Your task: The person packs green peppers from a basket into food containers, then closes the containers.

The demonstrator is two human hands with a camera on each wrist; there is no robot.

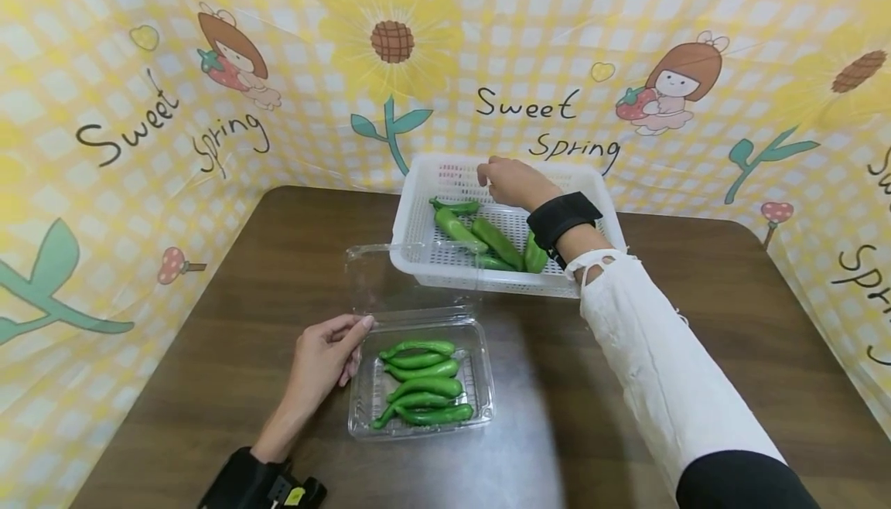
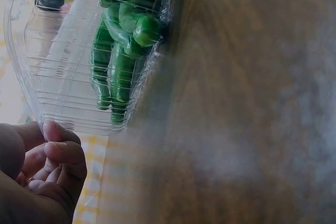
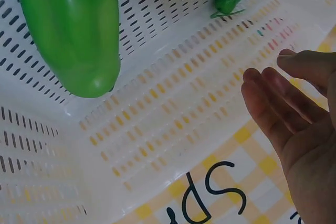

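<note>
A clear plastic clamshell box [image 1: 480, 408] [image 2: 47, 72] sits on the brown table near me, lid open, with several green peppers [image 1: 423, 391] [image 2: 118, 56] inside. My left hand [image 1: 327, 358] [image 2: 52, 166] rests beside its left rim, fingers loosely curled and touching the edge. Behind the box, a white slotted basket [image 1: 411, 250] [image 3: 173, 124] holds several more green peppers [image 1: 480, 237] [image 3: 73, 30]. My right hand [image 1: 506, 180] [image 3: 294, 114] hovers over the basket's far side with fingers straight, holding nothing.
A yellow checked cloth with sunflowers and "Sweet Spring" lettering [image 1: 529, 107] walls in the table on three sides. Bare brown tabletop [image 1: 731, 315] lies to the right and left of the containers.
</note>
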